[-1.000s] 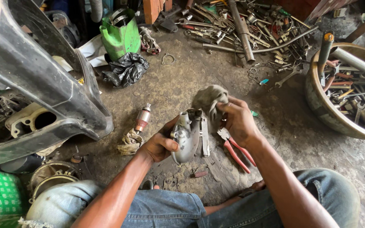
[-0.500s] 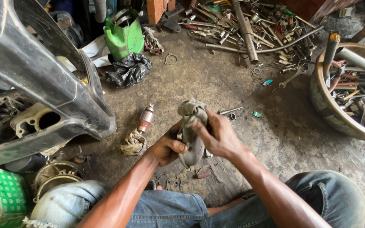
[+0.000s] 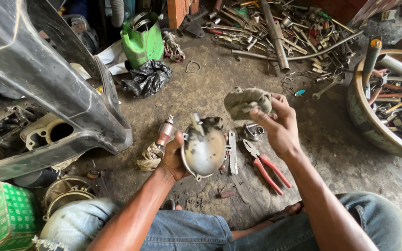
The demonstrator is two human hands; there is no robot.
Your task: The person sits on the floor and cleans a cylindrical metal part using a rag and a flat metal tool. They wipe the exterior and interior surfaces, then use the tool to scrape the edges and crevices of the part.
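- Grey cast metal is what I have in hand: a rounded metal housing, grimy and smudged with dark grease, held up over the oily concrete floor, near the middle of the scene.
- I judge the step to be wiping this part clean: the cloth is lifted off the housing and its domed face is turned toward me, as if for a look at the dirt left on it.
- The next move, as I read it, calls for bringing the cloth onto the dark patches at the far rim of the housing, while the holding hand stays firm so the part does not turn.
- My left hand is curled around the left edge of the housing, thumb over the rim, fingers behind it and hidden; it is closed on the part.
- My right hand is raised to the right and a little farther off, fingers pinched shut on a bunched grey rag; rag and housing are apart.
- On the floor just right of the housing lie a flat metal file and red-handled pliers.
- Left of the housing, a small motor armature rests on the floor.
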